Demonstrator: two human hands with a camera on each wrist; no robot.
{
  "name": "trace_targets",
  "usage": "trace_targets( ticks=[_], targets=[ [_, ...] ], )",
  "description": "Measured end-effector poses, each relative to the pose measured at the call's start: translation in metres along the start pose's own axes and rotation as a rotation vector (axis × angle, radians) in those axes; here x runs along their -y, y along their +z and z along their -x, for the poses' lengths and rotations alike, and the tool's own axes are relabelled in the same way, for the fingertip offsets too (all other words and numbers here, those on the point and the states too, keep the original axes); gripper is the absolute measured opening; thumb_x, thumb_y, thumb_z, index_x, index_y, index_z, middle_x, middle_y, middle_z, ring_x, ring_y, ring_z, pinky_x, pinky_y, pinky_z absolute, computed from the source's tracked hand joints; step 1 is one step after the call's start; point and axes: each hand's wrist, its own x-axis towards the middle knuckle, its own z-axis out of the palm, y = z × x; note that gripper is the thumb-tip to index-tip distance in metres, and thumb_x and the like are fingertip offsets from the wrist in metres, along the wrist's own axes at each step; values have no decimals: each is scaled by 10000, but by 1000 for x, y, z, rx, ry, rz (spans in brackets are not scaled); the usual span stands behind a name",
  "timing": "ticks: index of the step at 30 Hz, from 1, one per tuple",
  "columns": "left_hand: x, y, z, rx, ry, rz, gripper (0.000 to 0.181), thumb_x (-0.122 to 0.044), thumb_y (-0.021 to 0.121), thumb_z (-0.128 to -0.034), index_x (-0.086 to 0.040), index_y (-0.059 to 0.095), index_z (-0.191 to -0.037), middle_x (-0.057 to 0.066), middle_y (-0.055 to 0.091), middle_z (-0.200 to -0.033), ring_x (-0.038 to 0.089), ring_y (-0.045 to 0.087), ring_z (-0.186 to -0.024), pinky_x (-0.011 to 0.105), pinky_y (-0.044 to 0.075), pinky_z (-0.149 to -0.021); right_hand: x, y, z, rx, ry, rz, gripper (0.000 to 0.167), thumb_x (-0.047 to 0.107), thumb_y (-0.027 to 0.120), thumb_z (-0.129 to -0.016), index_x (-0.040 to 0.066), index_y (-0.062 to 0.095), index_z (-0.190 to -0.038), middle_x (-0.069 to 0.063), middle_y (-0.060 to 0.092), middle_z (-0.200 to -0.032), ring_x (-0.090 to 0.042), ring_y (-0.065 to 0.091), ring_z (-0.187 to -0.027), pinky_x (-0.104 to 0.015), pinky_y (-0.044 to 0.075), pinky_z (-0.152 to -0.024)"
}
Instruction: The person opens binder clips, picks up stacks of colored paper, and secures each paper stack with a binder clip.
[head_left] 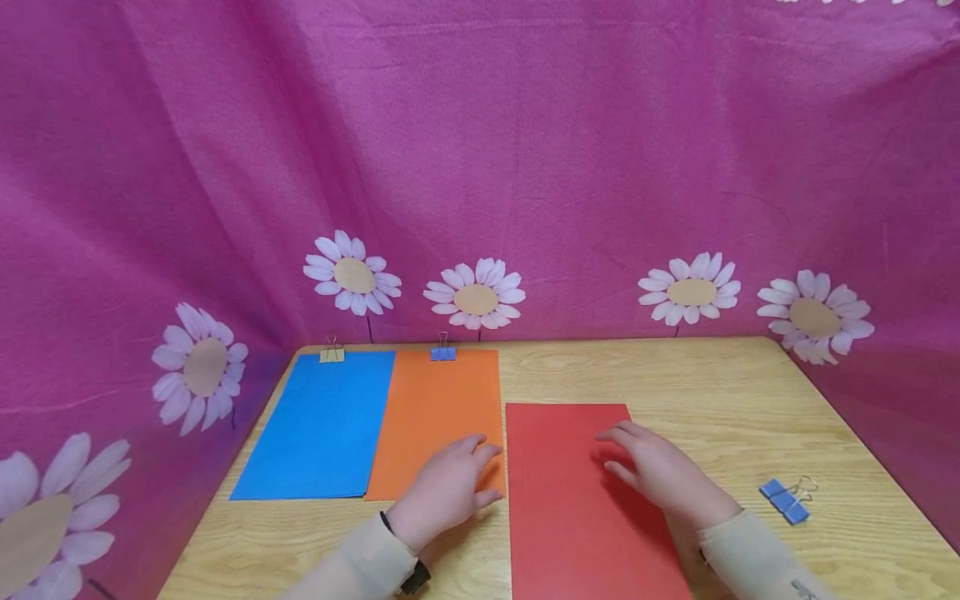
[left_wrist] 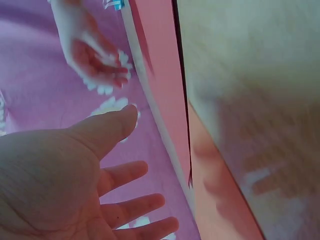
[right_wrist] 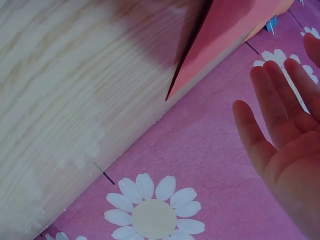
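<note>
Rectangular red paper, lower centre, is apparently at the positioning step; the left hand and right hand are empty, fingers parted. Clipping would require pinching the blue metal binder clip, lower right.

On the table, from left to right, lie left sheet, middle sheet, right sheet and loose clip; the first two sheets carry far-edge clips.

No writing can be read; a dark mark on the right sleeve, lower right of the head view, is too small to make out
</note>
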Motion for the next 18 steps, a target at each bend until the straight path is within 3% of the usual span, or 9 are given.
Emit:
trace_targets(
  ticks=[4, 11, 18],
  targets=[
    [-9, 6, 2, 28, 40, -6, 603, -405, 786, -909, -120, 600, -1408, 150, 581, -1458, 316, 586, -1316, 449, 492, -1090, 1, 2, 0, -32, -28, 27, 387, 156, 833, -866, 76, 704, -1222, -83, 700, -1167, -286, 682, -1087, -482, 568, -954],
    [-23, 15, 7, 116, 47, -9, 705, -485, 798, -869, -140, 575, -1442, 136, 537, -1500, 300, 540, -1346, 425, 490, -1092, 2, 4, 0, -46, -46, 42, 366, 157, 837, -862, 92, 714, -1200, -65, 707, -1142, -266, 688, -1066, -468, 574, -943],
    [-34, 19, 8, 187, 45, -53, 802, -599, 784, -837, -193, 544, -1485, 127, 492, -1546, 375, 507, -1384, 450, 467, -1121, 1, 6, 0, -68, -81, 61, 346, 143, 842, -852, 88, 718, -1170, -59, 714, -1113, -257, 696, -1034, -457, 579, -925]
  ],
)
